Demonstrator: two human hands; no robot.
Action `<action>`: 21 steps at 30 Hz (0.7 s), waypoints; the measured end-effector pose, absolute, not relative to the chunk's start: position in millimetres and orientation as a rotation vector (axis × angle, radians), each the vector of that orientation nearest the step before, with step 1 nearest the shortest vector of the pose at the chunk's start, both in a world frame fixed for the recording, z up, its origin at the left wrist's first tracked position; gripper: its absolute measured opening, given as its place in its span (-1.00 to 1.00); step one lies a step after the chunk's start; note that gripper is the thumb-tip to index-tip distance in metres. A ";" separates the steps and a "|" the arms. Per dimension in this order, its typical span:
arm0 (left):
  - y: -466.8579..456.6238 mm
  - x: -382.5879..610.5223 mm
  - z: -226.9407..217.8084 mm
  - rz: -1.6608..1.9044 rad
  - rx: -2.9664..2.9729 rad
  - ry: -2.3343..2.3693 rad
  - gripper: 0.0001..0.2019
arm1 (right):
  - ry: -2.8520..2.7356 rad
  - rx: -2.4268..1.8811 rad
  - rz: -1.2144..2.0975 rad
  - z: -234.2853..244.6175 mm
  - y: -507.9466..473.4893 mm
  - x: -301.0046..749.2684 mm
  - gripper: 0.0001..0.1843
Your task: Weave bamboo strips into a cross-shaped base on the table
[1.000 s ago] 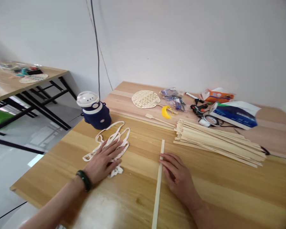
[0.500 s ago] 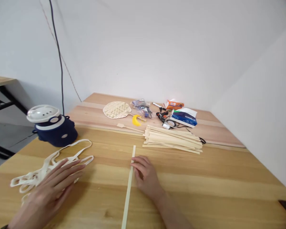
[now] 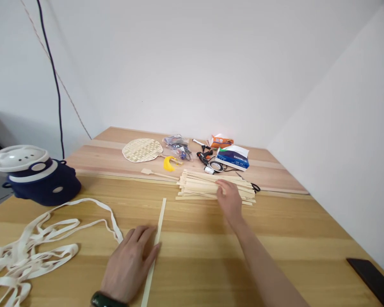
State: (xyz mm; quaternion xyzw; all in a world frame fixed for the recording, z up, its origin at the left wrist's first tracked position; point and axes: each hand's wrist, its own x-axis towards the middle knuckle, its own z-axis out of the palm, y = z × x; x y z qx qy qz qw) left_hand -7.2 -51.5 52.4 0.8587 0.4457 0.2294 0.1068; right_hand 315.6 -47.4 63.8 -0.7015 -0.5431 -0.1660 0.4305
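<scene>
A pale flat bamboo strip (image 3: pixel 160 219) lies lengthwise on the wooden table, its near end running out of view. My left hand (image 3: pixel 129 260), with a dark band at the wrist, rests beside it. The thumb and index finger of that hand hold the strip against the table. Farther off, my right hand (image 3: pixel 232 202) has its fingers curled down onto a pile of bamboo strips (image 3: pixel 200 184), thumb and fingertips closing on the top ones. A tangle of cream cloth tape (image 3: pixel 28 251) spreads to the left of my left hand.
A dark blue container with a white lid (image 3: pixel 46 181) stands at the left. Behind the pile are a woven round fan (image 3: pixel 142 150), a yellow curved object (image 3: pixel 169 163), a glue gun (image 3: pixel 204 157), a tape roll (image 3: pixel 216 166) and a tissue box (image 3: pixel 233 157). Black-handled scissors (image 3: pixel 255 187) poke out rightward.
My right hand has left the single strip and reached forward to the pile. My left hand has moved right, from over the cloth tape to the strip. The view has shifted right.
</scene>
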 end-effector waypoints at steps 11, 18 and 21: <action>-45.7 -53.7 38.7 0.848 2.580 1.282 -0.69 | -1.653 -1.903 -0.419 29.4 -19.6 361.1 -0.63; -55.6 -28.5 61.4 0.889 2.575 1.214 -0.71 | -1.774 -1.837 -0.466 38.1 -36.1 348.9 -0.60; -63.5 -6.1 70.3 0.595 2.562 1.441 -0.72 | -1.832 -1.794 -0.462 41.1 -47.7 331.9 -0.73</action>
